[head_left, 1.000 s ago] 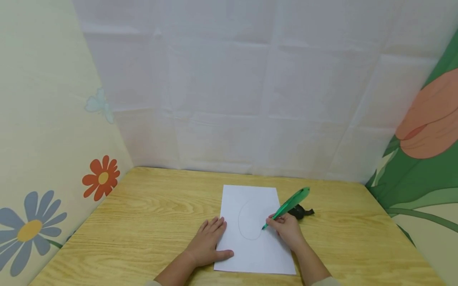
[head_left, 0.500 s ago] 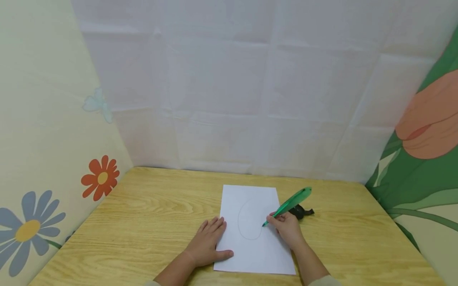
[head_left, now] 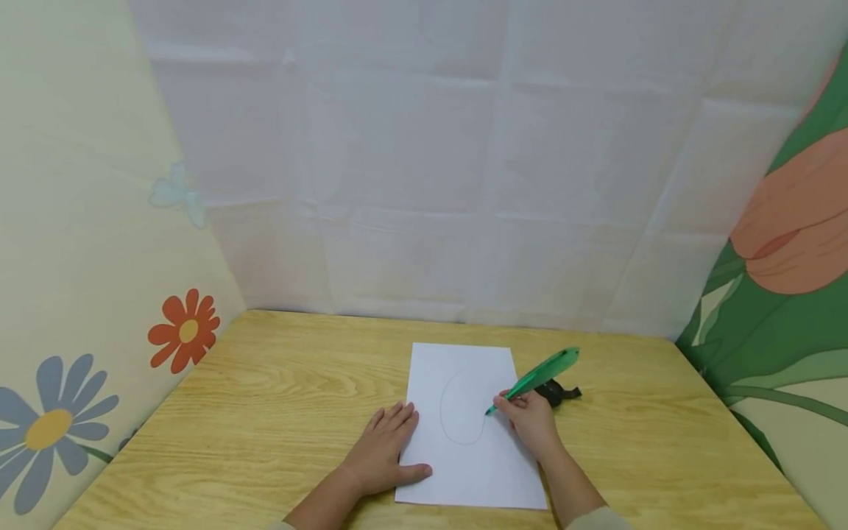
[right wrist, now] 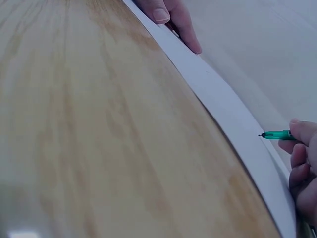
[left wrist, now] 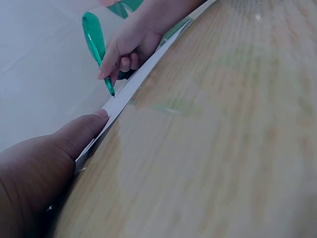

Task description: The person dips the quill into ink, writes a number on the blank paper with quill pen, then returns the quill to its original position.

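Observation:
A white sheet of paper (head_left: 464, 471) lies on the table, with a thin curved line on it, rounded at the bottom. My left hand (head_left: 384, 453) rests flat on the sheet's left edge, fingers spread and thumb out to the right. My right hand (head_left: 531, 425) pinches a green pen (head_left: 539, 372) with a wide, feather-like upper part. The pen's tip is at the right end of the line. In the left wrist view the pen (left wrist: 95, 42) slants down to the sheet; in the right wrist view its dark tip shows beside the curled fingers (right wrist: 301, 166).
A dark object (head_left: 553, 392) with a short stub lies just behind my right hand, partly hidden. The wooden table (head_left: 298, 383) runs back to a white cloth (head_left: 411, 184). Flower-printed sheets (head_left: 86, 221) hang at both sides.
My right hand's pen tip has moved slightly up, away from me, and the right side of the line has grown longer. My left hand has stayed in place.

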Motion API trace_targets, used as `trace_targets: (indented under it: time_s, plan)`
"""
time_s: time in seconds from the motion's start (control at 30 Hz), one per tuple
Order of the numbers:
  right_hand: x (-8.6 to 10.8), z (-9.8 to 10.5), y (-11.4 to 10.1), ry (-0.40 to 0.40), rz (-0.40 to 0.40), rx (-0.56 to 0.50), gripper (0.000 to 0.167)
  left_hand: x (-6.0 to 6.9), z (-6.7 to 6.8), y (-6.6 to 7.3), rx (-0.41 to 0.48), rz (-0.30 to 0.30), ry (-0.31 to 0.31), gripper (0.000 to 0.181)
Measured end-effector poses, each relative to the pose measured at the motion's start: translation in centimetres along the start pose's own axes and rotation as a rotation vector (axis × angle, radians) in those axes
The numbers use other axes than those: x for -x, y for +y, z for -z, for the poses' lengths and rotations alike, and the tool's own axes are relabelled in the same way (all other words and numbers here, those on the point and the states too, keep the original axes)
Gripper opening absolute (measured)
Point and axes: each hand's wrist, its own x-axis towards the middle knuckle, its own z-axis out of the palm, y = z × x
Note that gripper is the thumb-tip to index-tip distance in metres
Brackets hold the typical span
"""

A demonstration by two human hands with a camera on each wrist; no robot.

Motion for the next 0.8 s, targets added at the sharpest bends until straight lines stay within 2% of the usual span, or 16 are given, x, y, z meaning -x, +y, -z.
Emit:
trace_targets:
  time_s: [0.8]
  plan:
    - [-0.56, -0.57, 0.34, 0.048, 0.035, -0.005, 0.026, 0.01, -0.17, -0.25, 0.003, -0.002, -0.004, 0.096]
